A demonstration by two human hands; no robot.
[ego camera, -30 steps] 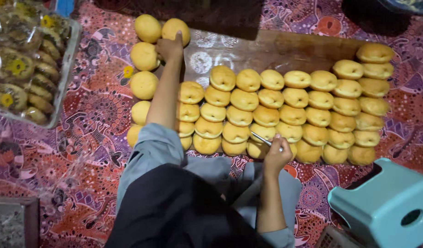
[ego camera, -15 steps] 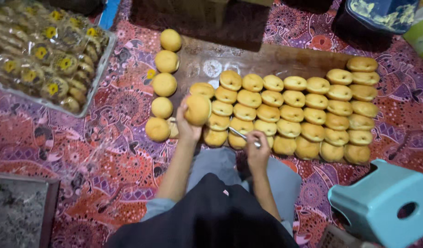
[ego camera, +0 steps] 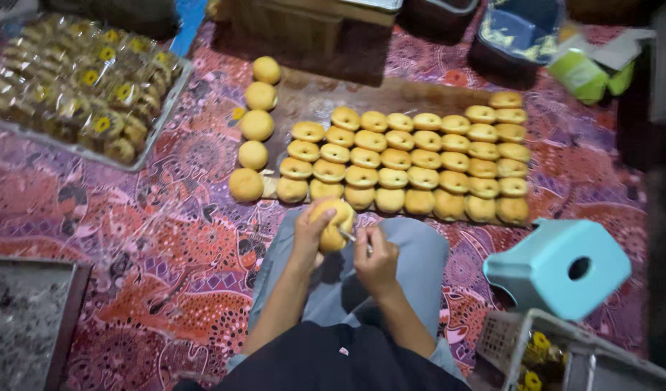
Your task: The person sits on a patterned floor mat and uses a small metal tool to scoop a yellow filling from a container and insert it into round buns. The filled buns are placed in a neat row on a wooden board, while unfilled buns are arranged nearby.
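While left hand (ego camera: 313,230) grips one bun (ego camera: 333,224), right hand (ego camera: 375,255) pinches one blade (ego camera: 349,235).

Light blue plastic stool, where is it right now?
Head view, lower right: the light blue plastic stool stands on the patterned mat, right of the person's knee, below the bun rows.

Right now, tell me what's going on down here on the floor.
A seated person holds one round yellow bun in the left hand over their lap. The right hand grips a small thin tool with its tip against the bun. Ahead, rows of buns lie on a wooden board, with a column of five smooth ones to its left. A tray of wrapped buns sits far left.
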